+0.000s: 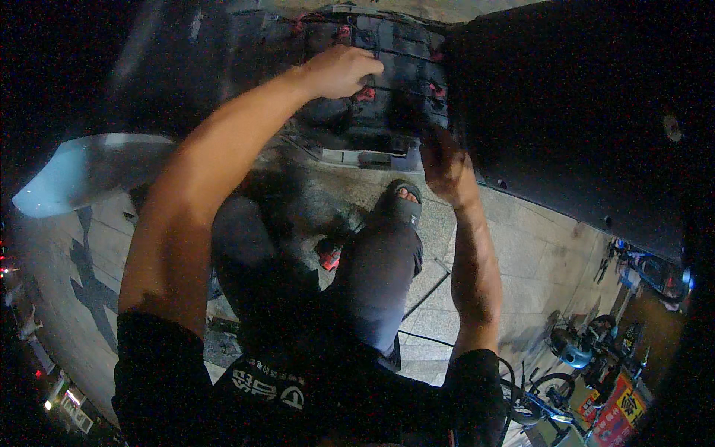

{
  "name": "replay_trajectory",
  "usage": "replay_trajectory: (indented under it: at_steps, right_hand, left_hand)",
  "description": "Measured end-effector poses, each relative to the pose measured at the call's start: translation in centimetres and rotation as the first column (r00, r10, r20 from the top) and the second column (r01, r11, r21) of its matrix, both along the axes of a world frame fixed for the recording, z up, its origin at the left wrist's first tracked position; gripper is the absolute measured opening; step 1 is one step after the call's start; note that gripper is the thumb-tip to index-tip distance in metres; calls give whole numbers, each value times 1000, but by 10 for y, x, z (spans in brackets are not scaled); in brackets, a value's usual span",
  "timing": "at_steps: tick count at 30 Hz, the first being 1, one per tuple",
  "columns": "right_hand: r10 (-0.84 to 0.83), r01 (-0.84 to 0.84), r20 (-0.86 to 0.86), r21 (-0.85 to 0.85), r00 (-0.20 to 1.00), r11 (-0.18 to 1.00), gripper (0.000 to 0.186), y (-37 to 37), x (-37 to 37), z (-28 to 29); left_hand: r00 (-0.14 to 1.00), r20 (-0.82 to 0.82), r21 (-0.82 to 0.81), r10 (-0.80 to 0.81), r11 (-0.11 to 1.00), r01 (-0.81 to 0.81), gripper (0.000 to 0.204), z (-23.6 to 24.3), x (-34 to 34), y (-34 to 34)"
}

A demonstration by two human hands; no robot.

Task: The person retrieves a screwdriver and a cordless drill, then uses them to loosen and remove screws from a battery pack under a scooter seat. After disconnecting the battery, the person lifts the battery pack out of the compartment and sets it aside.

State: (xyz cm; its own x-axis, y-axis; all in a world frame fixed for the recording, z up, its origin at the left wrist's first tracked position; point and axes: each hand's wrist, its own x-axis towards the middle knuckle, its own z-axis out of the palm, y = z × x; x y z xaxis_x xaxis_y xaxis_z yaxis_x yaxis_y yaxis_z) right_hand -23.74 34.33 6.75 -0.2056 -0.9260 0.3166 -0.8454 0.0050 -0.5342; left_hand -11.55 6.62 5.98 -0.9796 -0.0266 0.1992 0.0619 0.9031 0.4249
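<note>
A bank of dark, block-shaped units (410,56), which look like batteries, fills a recessed compartment at the far middle. Red pieces like terminal covers (365,94) and dark cables lie across their tops. Over these units is my left hand (342,72), its fingers curled in; anything between them is too small or hidden to name. My right hand (447,165) hangs at the compartment's near right corner, beside its metal front edge (350,157). Shadow swallows most of its fingers, so their pose is unclear.
A big dark panel (566,112) stands along the right of the compartment. A pale curved body panel (89,175) is at the left. Beneath me, a red-and-black object (328,258) and a thin dark rod (428,294) lie on the paving. Parked bikes (555,387) stand at the lower right.
</note>
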Motion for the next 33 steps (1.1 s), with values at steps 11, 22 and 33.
replay_trajectory:
  at_steps: [11,22,33]
  right_hand:
    - [118,-92,-117,207,986,974,31,-41,-14,26]
    - [189,-105,-137,467,972,878,35,-67,-15,50]
    - [108,-30,-82,642,991,766,38,-83,-5,57]
  left_hand:
    - [995,-70,65,69,996,-64,35,-12,3,-3]
    - [985,-43,46,165,986,-163,40,-14,1,1]
    - [986,-49,151,160,977,-151,37,-25,5,0]
